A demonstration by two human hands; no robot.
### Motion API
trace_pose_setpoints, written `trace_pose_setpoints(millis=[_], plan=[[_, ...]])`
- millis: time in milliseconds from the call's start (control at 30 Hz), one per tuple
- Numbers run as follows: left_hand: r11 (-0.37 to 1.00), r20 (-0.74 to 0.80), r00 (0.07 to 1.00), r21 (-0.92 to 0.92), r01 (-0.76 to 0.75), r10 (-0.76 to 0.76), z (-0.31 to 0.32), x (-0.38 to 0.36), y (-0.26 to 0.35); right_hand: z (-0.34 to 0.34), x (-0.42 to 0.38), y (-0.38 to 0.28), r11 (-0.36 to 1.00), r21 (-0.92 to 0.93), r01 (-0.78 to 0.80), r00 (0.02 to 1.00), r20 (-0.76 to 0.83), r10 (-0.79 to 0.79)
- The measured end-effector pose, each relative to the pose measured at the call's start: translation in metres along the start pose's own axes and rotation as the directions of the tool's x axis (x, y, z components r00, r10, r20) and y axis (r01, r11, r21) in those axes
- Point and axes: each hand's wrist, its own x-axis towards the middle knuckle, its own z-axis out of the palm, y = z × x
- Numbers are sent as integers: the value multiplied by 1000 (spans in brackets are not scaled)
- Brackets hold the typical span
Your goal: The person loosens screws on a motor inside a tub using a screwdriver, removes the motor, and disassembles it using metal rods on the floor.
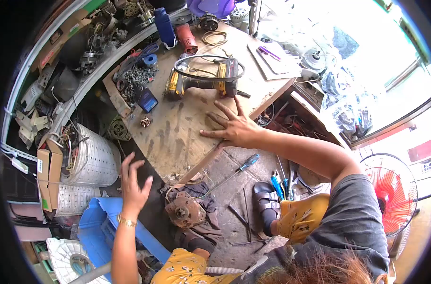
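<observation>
My right hand [234, 125] lies with spread fingers on the wooden table [177, 137], its fingertips just below a yellow and black cordless drill [201, 83]. A thin black ring [209, 57] rests over the drill. My left hand [134, 184], with a gold watch at the wrist, hovers left of the table's near corner, fingers apart and nothing in them. Below the table corner, on the floor, sits a rusty round motor part [184, 209] with dark cloth beside it. A small copper-coloured piece [145, 122] and a dark blue box [147, 100] lie on the table's left side.
Screws and small parts [135, 78] fill the table's left edge. A blue bottle [164, 28] stands at the back. On the floor are a screwdriver [249, 162], pliers [277, 185] and metal rods. A red fan [388, 196] stands right; a blue plastic panel [106, 227] leans left.
</observation>
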Motion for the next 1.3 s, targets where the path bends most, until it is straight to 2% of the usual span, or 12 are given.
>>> trace_pose_setpoints(millis=[167, 267, 433, 500, 600, 633, 667, 833, 933, 1033, 1067, 1300], plan=[[970, 45, 969, -21, -244, 244, 31, 83, 19, -5, -92, 2, 994, 90, 56, 996, -77, -49], [975, -16, 976, -37, -220, 219, 78, 109, 20, 16, -187, 11, 871, 262, -415, 909, 90, 406], [988, -62, 988, -57, -146, 143, 97, 111, 14, 77, -261, -8, 762, 246, -599, 799, 250, 548], [991, -79, 988, 0, -133, 132, 95, 114, 12, 119, -238, -30, 867, 356, -350, 921, 302, 247], [993, -79, 990, 26, -116, 118, 92, 114, 19, 172, -173, -95, 834, 551, 40, 930, 284, -232], [993, -71, 991, 32, -114, 116, 92, 115, 18, 205, -160, -128, 841, 453, 295, 941, 13, -337], [993, -62, 991, 36, -114, 116, 92, 115, 18, 196, -136, -154, 824, 492, 280, 887, 196, -419], [995, 4, 996, 40, -94, 94, 90, 119, 25, 245, -95, -235, 897, 415, 150, 984, 29, -178], [996, 14, 997, 51, -75, 74, 90, 119, 28, 256, -80, -215, 898, 420, 129, 991, -84, -103], [996, 12, 998, 65, -61, 60, 88, 121, 27, 259, -72, -206, 928, 370, 31, 1000, -17, -27], [996, 15, 999, 70, -52, 51, 87, 120, 27, 260, -76, -203, 922, 355, 156, 985, -122, -119], [997, 12, 1000, 65, -28, 27, 86, 120, 29, 253, -71, -183, 797, 537, 275, 909, 125, -398]])
